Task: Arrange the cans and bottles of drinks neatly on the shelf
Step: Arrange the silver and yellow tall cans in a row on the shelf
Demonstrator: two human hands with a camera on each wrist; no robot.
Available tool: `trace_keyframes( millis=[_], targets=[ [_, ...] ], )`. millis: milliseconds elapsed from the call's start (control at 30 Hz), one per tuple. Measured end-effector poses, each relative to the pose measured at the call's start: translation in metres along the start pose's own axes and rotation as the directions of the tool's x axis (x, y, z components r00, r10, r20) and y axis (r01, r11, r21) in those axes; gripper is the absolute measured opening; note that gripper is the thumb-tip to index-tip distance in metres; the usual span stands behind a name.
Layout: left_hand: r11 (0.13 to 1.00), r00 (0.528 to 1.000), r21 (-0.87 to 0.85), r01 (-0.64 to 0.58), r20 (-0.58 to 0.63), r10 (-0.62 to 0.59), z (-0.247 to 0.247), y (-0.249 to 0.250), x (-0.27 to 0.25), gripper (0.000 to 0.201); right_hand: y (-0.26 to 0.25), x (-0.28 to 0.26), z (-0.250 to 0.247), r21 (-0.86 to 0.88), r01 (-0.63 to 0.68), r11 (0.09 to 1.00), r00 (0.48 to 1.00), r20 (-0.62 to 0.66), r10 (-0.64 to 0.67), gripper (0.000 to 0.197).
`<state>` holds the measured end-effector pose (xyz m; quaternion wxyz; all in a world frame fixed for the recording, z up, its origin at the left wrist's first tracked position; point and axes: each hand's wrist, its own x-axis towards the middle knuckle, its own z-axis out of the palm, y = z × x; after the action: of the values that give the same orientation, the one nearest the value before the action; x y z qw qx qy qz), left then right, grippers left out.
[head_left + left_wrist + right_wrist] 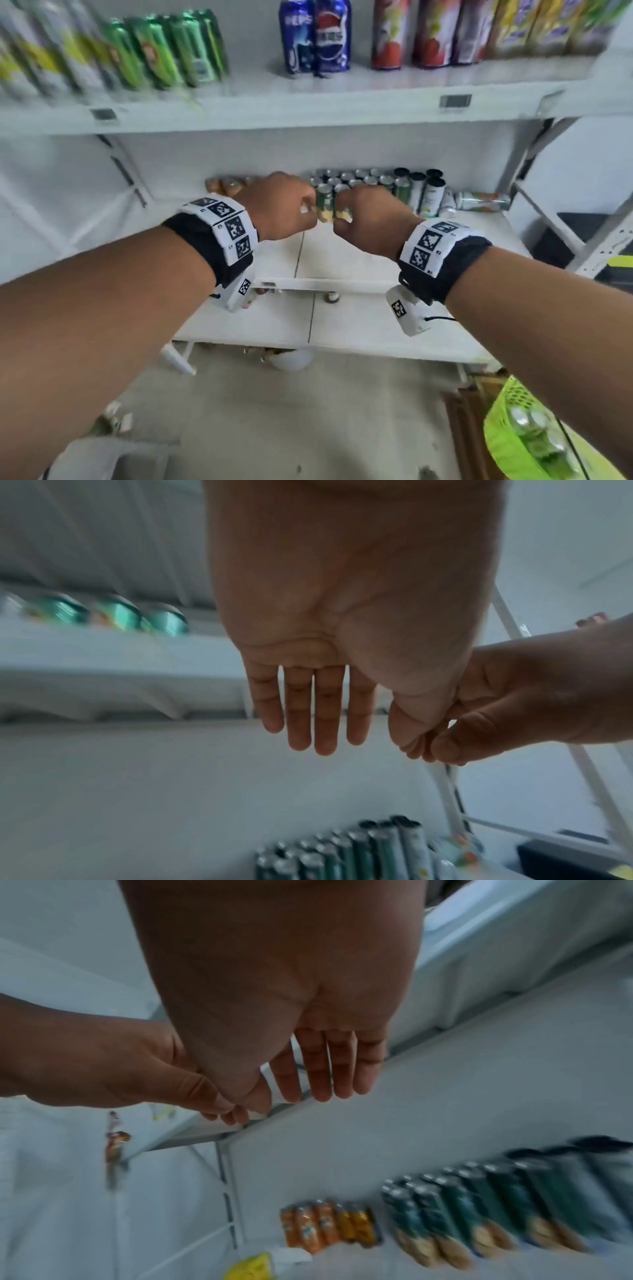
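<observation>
Both hands, your left hand (286, 209) and right hand (368, 222), hovered released, grasping nothing; the toppled bottle (481, 201) beyond your right hand wanted standing upright first.

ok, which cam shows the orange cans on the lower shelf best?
Right wrist: the orange cans stand in an unblocked row, slightly blurred. Head shows only a sliver beside the left hand. Left wrist doesn't show them.

Cans (356, 185) stand at the shelf (342, 253) back, one bottle (483, 201) lying right.
</observation>
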<state>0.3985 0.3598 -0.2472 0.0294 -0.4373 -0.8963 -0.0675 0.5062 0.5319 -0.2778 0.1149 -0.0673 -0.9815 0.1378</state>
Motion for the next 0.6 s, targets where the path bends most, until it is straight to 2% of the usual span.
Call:
trace_keyframes(
  millis=[67,167,267,367,600],
  targets=[
    [0.998,0.998,0.024,0.058,-0.033,-0.057,-0.040,-0.039,-0.030,0.025,-0.057,0.024,-0.011,-0.024,0.091,0.996,0.995,-0.036,-0.091,0.034],
    [0.989,0.986,0.047,0.142,-0.097,-0.137,-0.091,-0.093,-0.064,0.019,-0.131,0.057,-0.027,-0.030,0.197,0.980,0.977,-0.072,-0.199,0.040],
    [0.978,0.968,0.080,0.193,-0.179,-0.176,-0.137,-0.141,-0.099,0.034,-0.203,0.089,-0.037,-0.034,0.294,0.955,0.951,-0.091,-0.296,0.042],
    [0.973,0.954,0.095,0.212,-0.234,-0.186,-0.171,-0.177,-0.125,0.034,-0.258,0.116,-0.044,-0.040,0.383,0.923,0.915,-0.121,-0.385,0.041],
    [0.919,0.894,0.148,0.365,-0.330,-0.302,-0.222,-0.266,-0.154,0.034,-0.360,0.195,-0.043,-0.045,0.558,0.829,0.812,-0.177,-0.556,0.036]
  ],
)
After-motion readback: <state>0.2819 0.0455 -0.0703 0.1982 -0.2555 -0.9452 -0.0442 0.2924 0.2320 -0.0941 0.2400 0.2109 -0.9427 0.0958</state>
